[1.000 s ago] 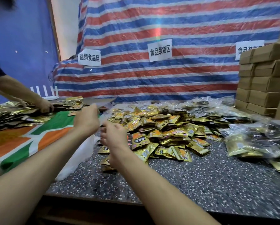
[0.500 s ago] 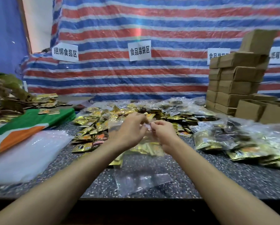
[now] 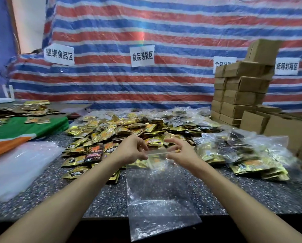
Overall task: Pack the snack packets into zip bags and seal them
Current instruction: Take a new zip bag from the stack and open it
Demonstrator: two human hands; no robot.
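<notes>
From the head camera, two bare hands are reaching out over a dark, speckled stone desk [image 3: 59,190]. The left hand [image 3: 131,149] and the right hand [image 3: 180,151] are each pinching one end of the top strip of one clear, thin plastic zip bag [image 3: 157,190]. The left fingers [image 3: 140,143] and the right fingers [image 3: 173,142] are curling round that strip. The bag is flat and see-through, so the desk is showing right through it. It is hanging down toward the near side, and its bottom end is reaching past the near edge of the desk.

Just beyond the hands, a big heap of small, shiny, gold and orange snack packets [image 3: 122,128] is lying in the middle of the desk. There are too many to count.

On the right, clear bags stuffed with packets [image 3: 234,151] are piling up. Far right, brown cardboard boxes [image 3: 241,95] are standing in a tall stack.

On the left, a pile of flat clear bags [image 3: 19,165] is lying beside a green, white and orange cloth [image 3: 15,130].

A crinkly tarp [image 3: 146,23] with red, blue and white stripes is hanging at the back, and four white paper signs [image 3: 142,56] are sticking to it.
</notes>
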